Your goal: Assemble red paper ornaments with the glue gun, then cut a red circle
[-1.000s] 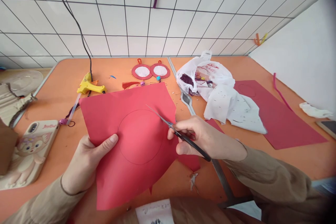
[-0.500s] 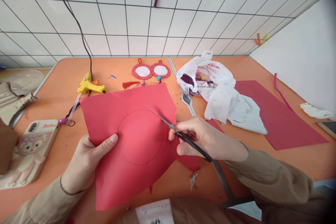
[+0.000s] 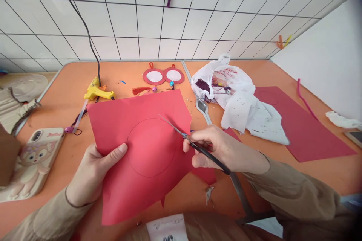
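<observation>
A sheet of red paper (image 3: 147, 150) with a drawn circle is raised above the table, bulging a little on its right side. My left hand (image 3: 97, 169) grips its left edge, thumb on top near the circle's line and the other fingers hidden underneath. In my right hand (image 3: 217, 148) are black-handled scissors (image 3: 207, 154). Their slim metal tip lies over the upper right part of the circle; how the lower blade sits against the paper is hidden.
Behind the sheet lie a yellow glue gun (image 3: 97, 90) and two red ring ornaments (image 3: 153, 77) with tassels. A white plastic bag (image 3: 240, 101) rests on more red paper (image 3: 308, 131) at right. A phone (image 3: 36, 165) is at left, paper scraps (image 3: 208, 194) near the front.
Hardly anything differs. The sheet's lower left corner has shifted very slightly, and the whole view has slid a touch; both hands keep their hold.
</observation>
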A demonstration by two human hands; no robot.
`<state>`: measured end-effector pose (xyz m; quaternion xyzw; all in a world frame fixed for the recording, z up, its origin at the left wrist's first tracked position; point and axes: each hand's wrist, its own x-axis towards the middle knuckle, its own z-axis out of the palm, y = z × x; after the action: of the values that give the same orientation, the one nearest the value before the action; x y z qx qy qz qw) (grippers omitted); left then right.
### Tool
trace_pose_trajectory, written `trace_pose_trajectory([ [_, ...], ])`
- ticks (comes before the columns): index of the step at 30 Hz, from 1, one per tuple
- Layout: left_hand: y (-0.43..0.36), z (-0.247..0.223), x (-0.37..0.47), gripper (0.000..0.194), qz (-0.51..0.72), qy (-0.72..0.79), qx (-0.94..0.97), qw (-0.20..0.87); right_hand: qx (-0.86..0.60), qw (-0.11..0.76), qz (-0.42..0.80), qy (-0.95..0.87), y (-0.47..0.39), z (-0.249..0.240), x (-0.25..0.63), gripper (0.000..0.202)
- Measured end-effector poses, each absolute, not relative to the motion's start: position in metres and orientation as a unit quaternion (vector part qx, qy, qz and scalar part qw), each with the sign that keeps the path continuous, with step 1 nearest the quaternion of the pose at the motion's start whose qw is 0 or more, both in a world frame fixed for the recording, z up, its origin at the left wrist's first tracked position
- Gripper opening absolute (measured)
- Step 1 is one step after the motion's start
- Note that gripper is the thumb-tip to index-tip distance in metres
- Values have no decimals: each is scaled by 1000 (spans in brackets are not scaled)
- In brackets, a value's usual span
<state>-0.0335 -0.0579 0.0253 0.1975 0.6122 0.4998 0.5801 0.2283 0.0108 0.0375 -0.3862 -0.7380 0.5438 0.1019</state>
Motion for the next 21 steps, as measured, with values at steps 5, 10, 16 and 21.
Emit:
trace_pose_trajectory([
  [5,-58,25,-34,27,493,614,201,583,-383,105,539,-743,11,37,229,47],
  [10,-58,25,-34,26,495,616,199,579,-380,108,537,-745,11,37,229,44],
  [16,-58,25,-34,27,497,612,197,582,-376,114,537,-746,11,36,229,45],
  [21,-58,24,-34,25,497,607,199,588,-378,113,540,-744,11,38,229,46],
])
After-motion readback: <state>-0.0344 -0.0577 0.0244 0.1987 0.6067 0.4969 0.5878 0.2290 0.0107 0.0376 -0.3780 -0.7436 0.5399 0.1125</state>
